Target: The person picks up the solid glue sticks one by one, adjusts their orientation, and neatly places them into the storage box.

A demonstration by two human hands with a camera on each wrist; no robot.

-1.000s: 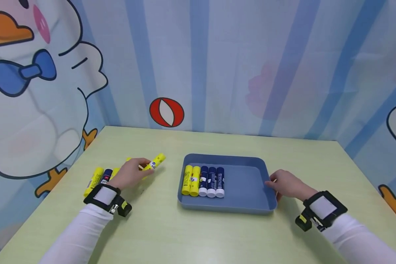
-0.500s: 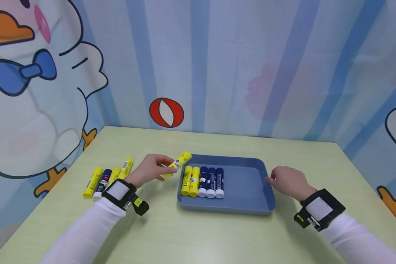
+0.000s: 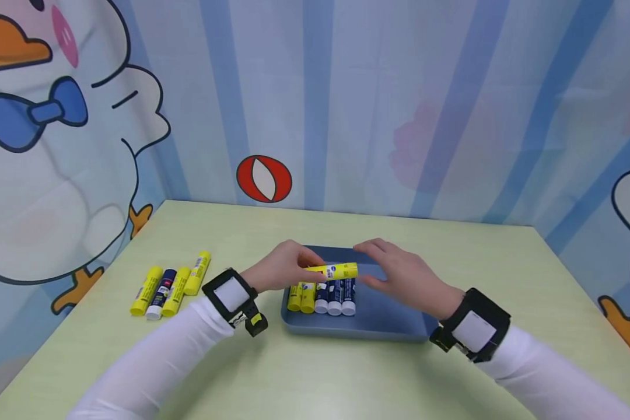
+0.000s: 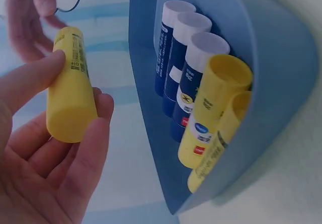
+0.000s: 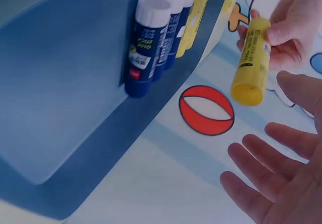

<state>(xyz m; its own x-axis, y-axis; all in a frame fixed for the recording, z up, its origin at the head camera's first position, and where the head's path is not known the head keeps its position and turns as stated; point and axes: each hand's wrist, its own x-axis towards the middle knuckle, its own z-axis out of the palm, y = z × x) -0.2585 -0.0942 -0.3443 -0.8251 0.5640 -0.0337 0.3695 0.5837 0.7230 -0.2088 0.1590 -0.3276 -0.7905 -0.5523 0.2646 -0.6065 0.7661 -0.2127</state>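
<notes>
My left hand (image 3: 280,267) pinches a yellow glue stick (image 3: 341,270) between thumb and fingers, lying sideways above the tray. My right hand (image 3: 406,274) faces its free end with fingers spread and thumb apart; in the right wrist view a gap shows between those fingers and the yellow glue stick (image 5: 253,63). Beneath is a blue-grey tray (image 3: 394,318). Along its left part lie yellow glue sticks (image 4: 216,113) and dark blue glue sticks with white ends (image 5: 146,43), side by side in a row, partly hidden by my left hand in the head view.
On the table's left lie more glue sticks: yellow ones (image 3: 147,291) and a dark blue one (image 3: 161,294), with one yellow stick (image 3: 197,273) set a little farther back. A printed curtain (image 3: 367,116) stands behind the table (image 3: 231,373).
My left hand has carried the yellow glue stick rightward from the table's left to over the tray. My right hand has left the tray's right edge, moved left and spread its fingers.
</notes>
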